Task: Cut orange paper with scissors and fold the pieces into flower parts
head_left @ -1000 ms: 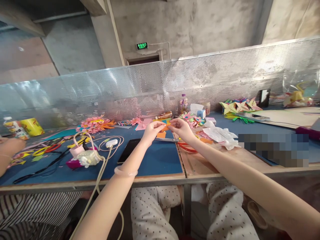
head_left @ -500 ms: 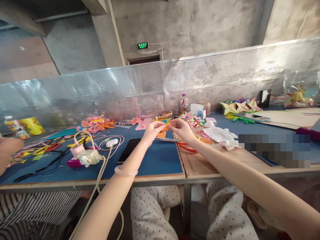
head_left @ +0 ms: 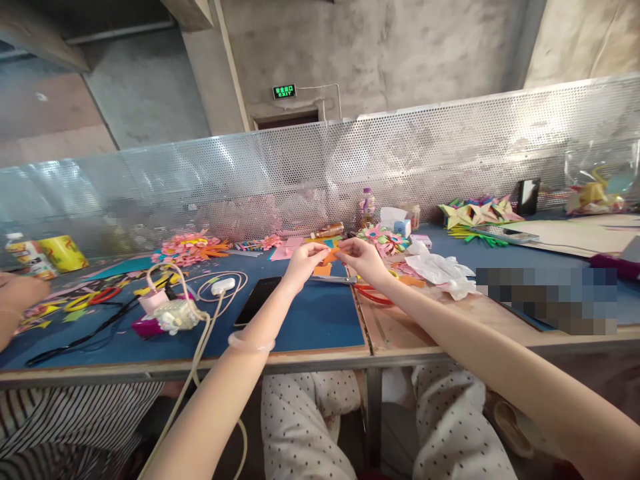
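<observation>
My left hand [head_left: 304, 261] and my right hand [head_left: 363, 257] are raised a little above the blue mat [head_left: 320, 317], fingertips pinched together on a small piece of orange paper [head_left: 331, 254] held between them. A pale bangle [head_left: 250, 343] sits on my left wrist. More orange paper scraps [head_left: 323, 270] lie on the mat just below my hands. A dark phone [head_left: 256, 300] lies flat on the mat to the left of my left forearm. Red scissors [head_left: 373, 295] lie under my right wrist.
Pink paper flowers [head_left: 187, 247], a small bottle [head_left: 367, 207], crumpled white plastic [head_left: 440, 270] and folded paper stars [head_left: 477, 213] lie along the table. A white cable and charger [head_left: 220, 288] sit at left. Another person's hand [head_left: 20, 293] and striped sleeve are at far left. A perforated metal screen [head_left: 450, 153] backs the table.
</observation>
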{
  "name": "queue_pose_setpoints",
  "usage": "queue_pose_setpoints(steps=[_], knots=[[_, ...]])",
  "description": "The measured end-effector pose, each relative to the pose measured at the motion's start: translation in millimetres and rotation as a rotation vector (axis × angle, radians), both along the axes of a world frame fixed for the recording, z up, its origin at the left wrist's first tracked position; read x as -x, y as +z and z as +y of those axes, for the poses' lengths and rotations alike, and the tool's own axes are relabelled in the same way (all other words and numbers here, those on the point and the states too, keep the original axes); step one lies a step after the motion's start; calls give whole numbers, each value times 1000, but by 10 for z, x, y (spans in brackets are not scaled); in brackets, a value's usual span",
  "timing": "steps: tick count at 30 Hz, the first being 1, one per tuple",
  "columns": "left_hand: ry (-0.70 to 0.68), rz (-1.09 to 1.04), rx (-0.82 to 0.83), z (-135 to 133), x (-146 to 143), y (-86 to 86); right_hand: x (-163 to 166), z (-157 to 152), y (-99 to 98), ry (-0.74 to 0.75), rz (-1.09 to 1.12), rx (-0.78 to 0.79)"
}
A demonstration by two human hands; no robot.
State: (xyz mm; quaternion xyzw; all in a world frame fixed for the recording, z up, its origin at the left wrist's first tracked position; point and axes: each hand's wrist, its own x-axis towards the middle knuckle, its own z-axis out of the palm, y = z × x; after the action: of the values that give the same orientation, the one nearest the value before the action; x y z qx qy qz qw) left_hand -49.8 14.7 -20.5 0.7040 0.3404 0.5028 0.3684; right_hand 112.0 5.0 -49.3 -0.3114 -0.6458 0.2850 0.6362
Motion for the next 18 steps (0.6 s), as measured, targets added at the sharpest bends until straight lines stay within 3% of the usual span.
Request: queue_pose_setpoints(steps=[9,18], knots=[[34,27,-35,-16,-1,13,15,-13,7,21,13,55],[95,82,-46,-44,11,29,-4,43,-70,49,-181,239]])
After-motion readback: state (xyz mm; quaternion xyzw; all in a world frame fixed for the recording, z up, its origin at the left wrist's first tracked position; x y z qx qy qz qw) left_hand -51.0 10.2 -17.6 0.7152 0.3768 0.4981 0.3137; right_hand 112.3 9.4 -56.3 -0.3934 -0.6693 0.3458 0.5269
